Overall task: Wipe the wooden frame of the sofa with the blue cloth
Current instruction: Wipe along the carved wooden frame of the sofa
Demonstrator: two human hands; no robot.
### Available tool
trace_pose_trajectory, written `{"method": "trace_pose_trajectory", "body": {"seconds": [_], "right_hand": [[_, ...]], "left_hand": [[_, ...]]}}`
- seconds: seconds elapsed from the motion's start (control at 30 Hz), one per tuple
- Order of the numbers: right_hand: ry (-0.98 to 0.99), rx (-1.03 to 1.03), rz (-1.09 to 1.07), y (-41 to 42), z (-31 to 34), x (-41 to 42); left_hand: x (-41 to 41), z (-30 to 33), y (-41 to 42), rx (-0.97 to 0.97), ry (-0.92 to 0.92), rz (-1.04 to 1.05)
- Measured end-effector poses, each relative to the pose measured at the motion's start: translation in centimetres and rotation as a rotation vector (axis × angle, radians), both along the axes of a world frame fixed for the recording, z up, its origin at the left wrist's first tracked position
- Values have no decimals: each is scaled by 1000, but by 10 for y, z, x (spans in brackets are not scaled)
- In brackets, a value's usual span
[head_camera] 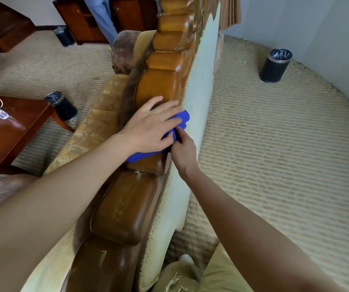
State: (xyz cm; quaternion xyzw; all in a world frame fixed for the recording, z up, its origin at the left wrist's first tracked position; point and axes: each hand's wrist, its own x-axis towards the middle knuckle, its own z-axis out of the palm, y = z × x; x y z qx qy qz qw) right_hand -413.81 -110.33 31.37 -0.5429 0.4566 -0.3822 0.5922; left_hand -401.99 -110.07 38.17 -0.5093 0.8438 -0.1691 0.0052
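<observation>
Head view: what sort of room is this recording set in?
Probably a lounge or hotel-style sitting room: a carved wooden sofa frame with upholstered cushions, a wooden coffee table, woven carpet, and several black waste bins standing around.

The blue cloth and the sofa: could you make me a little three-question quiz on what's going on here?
1. True or false: the left hand lies flat on the blue cloth.
2. What does the right hand do? A) pinches the cloth's edge B) holds a bin C) hangs idle
3. Fill in: the cloth lies on the sofa's wooden ____.

Key: 1 true; 2 A; 3 frame.
</observation>
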Motion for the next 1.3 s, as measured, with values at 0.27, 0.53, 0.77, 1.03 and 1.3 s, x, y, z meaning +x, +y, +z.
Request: {"method": "trace_pose_trajectory", "body": {"seconds": [0.27, 0.53, 0.77, 1.03, 1.3], "right_hand": [[-31, -110, -10, -14, -2, 6], [-275, 182, -54, -31, 12, 5], [-116, 53, -82, -24, 5, 11], [281, -364, -160, 18, 2, 15], [209, -514, -184, 9, -8, 25]], "left_hand": [[-1, 7, -60, 91, 247, 542], [0, -3, -62, -1, 295, 515], [4, -4, -62, -27, 501, 481], [1, -12, -64, -133, 475, 483], [9, -13, -65, -180, 560, 438]]}}
